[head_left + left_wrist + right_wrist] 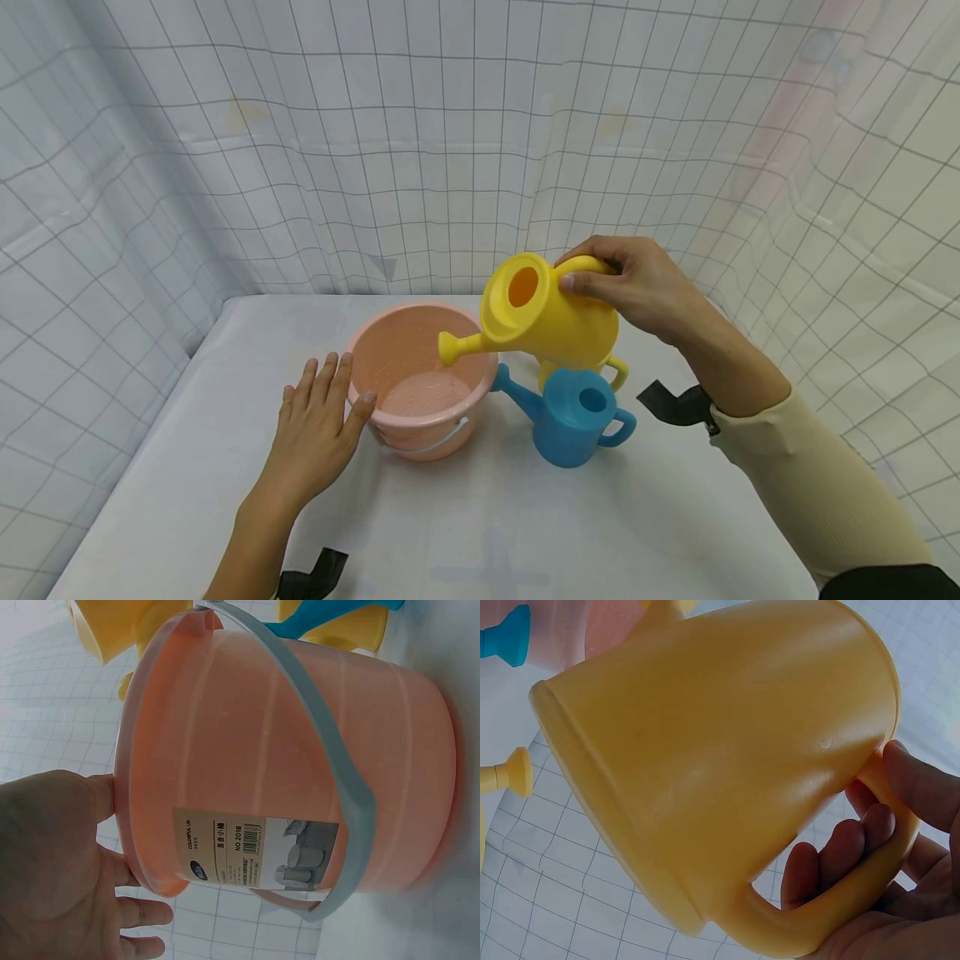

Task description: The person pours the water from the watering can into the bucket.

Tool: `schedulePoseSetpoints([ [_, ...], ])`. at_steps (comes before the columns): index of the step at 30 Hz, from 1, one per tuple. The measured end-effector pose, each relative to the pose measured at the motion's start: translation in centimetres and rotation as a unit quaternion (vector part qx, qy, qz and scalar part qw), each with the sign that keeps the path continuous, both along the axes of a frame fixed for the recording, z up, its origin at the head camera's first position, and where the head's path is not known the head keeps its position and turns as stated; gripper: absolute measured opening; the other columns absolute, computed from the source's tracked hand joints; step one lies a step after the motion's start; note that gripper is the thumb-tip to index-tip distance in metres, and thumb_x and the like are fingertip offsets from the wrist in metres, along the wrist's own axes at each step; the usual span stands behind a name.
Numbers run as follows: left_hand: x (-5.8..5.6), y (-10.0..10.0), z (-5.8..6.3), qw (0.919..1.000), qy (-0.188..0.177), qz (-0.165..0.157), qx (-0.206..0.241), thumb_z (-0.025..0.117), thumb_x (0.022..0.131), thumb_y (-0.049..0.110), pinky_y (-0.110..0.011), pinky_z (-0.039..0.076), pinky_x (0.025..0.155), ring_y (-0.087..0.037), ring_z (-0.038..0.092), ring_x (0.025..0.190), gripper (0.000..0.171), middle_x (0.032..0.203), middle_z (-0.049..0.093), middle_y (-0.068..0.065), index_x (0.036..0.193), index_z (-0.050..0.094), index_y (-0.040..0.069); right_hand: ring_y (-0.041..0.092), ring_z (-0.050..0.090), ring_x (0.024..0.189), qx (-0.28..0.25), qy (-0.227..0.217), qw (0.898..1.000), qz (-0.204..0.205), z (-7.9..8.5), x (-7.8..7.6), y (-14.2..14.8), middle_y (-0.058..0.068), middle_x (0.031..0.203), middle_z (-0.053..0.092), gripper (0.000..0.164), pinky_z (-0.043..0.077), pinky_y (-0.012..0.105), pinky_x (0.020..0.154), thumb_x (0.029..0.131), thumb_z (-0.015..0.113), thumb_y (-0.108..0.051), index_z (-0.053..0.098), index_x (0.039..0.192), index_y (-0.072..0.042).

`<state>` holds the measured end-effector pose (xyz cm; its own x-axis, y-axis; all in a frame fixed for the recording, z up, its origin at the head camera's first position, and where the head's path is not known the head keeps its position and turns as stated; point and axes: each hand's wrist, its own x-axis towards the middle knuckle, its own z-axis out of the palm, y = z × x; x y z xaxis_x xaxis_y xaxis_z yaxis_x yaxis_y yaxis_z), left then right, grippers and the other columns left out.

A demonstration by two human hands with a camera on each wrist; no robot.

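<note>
While right hand (633, 279) grips can (573, 329), left hand (318, 425) outstretched, only left wrist shows label (251, 850).

A tilted yellow watering can (562, 325) overhangs an upright pink bucket (393, 354) apparently wet inside.

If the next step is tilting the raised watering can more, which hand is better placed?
Probably the right hand: its fingers curl round the handle of the yellow watering can, whose spout is over the bucket. The left hand is only at the bucket's rim.
</note>
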<state>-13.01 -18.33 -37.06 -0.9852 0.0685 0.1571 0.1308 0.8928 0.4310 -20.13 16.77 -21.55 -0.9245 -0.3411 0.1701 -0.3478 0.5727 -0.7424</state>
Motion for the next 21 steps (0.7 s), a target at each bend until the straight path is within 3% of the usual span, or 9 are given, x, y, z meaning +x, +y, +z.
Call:
schedulePoseSetpoints([
  [21, -0.03, -0.01, -0.1, 1.0, 0.003, -0.001, 0.005, 0.029, 0.099, 0.053, -0.069, 0.001, 0.11, -0.042, -0.001, 0.146, 0.072, 0.157, 0.012, -0.023, 0.153, 0.01, 0.009, 0.021, 0.057, 0.085, -0.003, 0.011, 1.0, 0.004, 0.12, 0.14, -0.21, 0.007, 0.1, 0.065, 0.026, 0.053, 0.024, 0.073, 0.09, 0.064, -0.028, 0.068, 0.108, -0.01],
])
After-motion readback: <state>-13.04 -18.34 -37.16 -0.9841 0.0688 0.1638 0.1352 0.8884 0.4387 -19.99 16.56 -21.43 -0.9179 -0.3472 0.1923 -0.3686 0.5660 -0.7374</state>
